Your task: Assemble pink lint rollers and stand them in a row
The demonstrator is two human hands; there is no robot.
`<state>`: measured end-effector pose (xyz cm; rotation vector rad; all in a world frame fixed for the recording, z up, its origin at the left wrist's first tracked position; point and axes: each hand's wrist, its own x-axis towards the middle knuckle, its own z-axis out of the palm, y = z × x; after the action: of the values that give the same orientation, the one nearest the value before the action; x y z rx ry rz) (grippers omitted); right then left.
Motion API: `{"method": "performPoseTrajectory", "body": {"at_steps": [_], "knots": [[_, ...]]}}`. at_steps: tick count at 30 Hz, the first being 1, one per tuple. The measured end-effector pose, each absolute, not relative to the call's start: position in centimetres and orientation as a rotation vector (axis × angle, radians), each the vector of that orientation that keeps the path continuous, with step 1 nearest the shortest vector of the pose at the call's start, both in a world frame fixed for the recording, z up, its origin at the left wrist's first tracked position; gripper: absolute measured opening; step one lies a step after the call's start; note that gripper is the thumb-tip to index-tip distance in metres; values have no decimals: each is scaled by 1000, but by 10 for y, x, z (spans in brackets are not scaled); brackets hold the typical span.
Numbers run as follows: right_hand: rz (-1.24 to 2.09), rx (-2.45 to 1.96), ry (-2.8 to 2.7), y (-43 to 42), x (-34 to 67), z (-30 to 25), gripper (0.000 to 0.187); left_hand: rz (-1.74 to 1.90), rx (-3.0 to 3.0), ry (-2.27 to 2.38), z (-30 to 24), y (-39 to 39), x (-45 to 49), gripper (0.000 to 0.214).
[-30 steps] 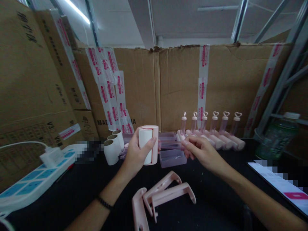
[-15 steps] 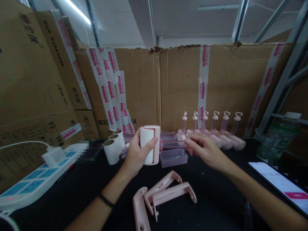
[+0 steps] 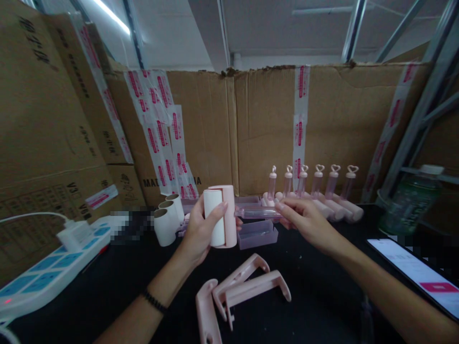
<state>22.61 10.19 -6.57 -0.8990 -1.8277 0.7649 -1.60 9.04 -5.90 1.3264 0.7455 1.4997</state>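
My left hand (image 3: 201, 227) is wrapped round a white sticky roll (image 3: 214, 217) and the pink roller frame (image 3: 230, 215) around it, thumb pressed on the white face. My right hand (image 3: 303, 215) pinches the right end of a clear purplish tube handle (image 3: 256, 213), held level. Its left end meets the pink frame's right side; I cannot tell whether the two are joined. Below them on the black table lie loose pink roller frames (image 3: 256, 289). Directly under the tube sits a translucent purple box (image 3: 258, 237).
Several lint rollers (image 3: 333, 203) with heart-loop handles stand in a row at back right. White rolls (image 3: 165, 227) stand left of my hand. A power strip (image 3: 46, 263) lies left; a phone (image 3: 416, 277) and green bottle (image 3: 410, 203) are right. A cardboard wall (image 3: 265, 134) closes the back.
The pink frame, with the white roll, has turned slightly and shifted a little left. The tube remains level between my hands, its left end now seen more clearly at the frame. The whole view has shifted slightly.
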Motion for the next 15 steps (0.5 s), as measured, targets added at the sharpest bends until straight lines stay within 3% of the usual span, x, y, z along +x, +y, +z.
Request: {"method": "performPoseTrajectory", "body": {"at_steps": [6, 15], "knots": [[910, -912, -1771, 102, 222, -67, 49, 1480, 1318, 734, -58, 89, -16, 44], [866, -911, -1795, 103, 224, -69, 51, 1479, 1461, 751, -60, 90, -19, 43]]}}
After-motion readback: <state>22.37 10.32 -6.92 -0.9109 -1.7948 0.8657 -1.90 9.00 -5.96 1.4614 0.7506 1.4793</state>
